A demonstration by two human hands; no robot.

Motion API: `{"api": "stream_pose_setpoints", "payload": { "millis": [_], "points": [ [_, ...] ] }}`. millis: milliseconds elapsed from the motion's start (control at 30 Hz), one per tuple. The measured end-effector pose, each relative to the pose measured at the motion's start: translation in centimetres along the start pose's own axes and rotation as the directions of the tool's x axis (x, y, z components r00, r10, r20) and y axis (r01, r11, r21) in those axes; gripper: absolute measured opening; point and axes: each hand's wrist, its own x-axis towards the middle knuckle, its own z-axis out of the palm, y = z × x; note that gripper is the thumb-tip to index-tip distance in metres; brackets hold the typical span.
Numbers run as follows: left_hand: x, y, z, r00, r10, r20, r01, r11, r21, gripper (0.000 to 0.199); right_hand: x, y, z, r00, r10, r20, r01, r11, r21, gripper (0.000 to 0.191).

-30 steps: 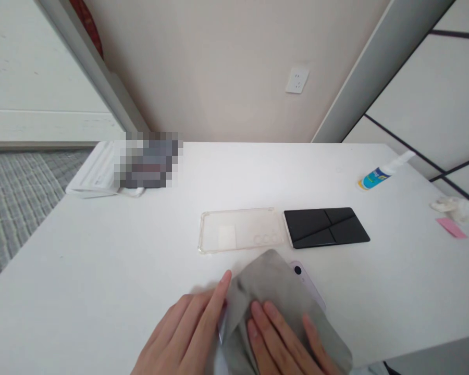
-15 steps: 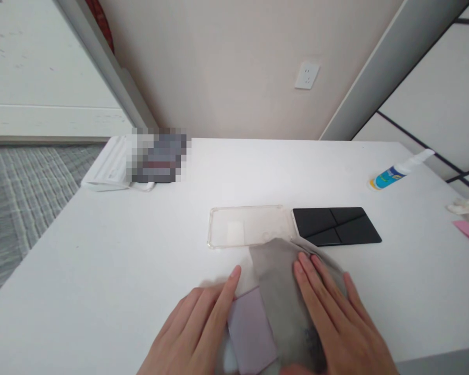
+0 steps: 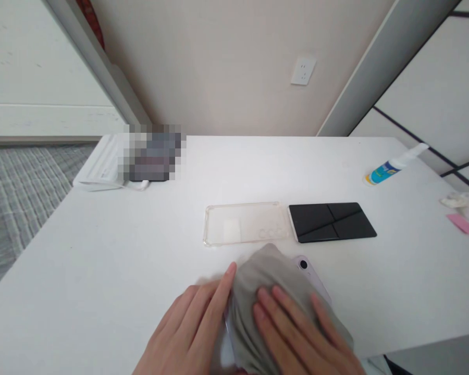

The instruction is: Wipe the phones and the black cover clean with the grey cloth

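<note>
Presses gray cloth (image 3: 268,268) down with right hand (image 3: 297,333), fingers laid long and flat on top rather than closed around anything; rests left hand (image 3: 187,328) along the left side of pale purple device (image 3: 315,280), fingers extended; cannot tell of any pinch there, with thumb and palm side hidden; has the device on white table (image 3: 101,250), nearer than clear case (image 3: 247,223) and black phone (image 3: 332,223), mostly under the cloth, showing chiefly at the far corner and a strip of the right side.

Compared with 0.5 s ago, brings cloth and right hand back leftward, closer to the left hand; hides the left patch of the back, bare then, and uncovers camera lens (image 3: 304,264), covered then; nearly matches the lay of 1 s ago, so reads as back-and-forth rubbing, judging by these 3 views; puts a different stretch of the back under pressure, most likely, with the lens corner missed at this instant; leaves case, phone and spray bottle (image 3: 393,165) untouched.
</note>
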Motion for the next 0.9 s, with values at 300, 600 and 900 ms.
{"api": "stream_pose_setpoints", "payload": {
  "millis": [300, 600, 900],
  "points": [
    [0.3, -0.1, -0.2, 1.0, -0.007, 0.011, 0.008, 1.0, -0.011, 0.114, 0.3, -0.7, 0.2, 1.0, 0.017, -0.001, -0.017, 0.998, 0.063, 0.041],
    [0.1, 0.1, -0.3, 1.0, -0.017, 0.003, 0.017, 1.0, -0.027, 0.116, -0.4, 0.0, -0.1, 1.0, 0.024, 0.018, -0.024, 1.0, -0.018, 0.049],
    [0.2, 0.0, 0.1, 1.0, -0.012, 0.01, 0.012, 1.0, -0.028, 0.116, -1.0, 0.8, -0.6, 0.984, 0.17, 0.058, -0.172, 0.985, 0.031, 0.069]
  ]
}}
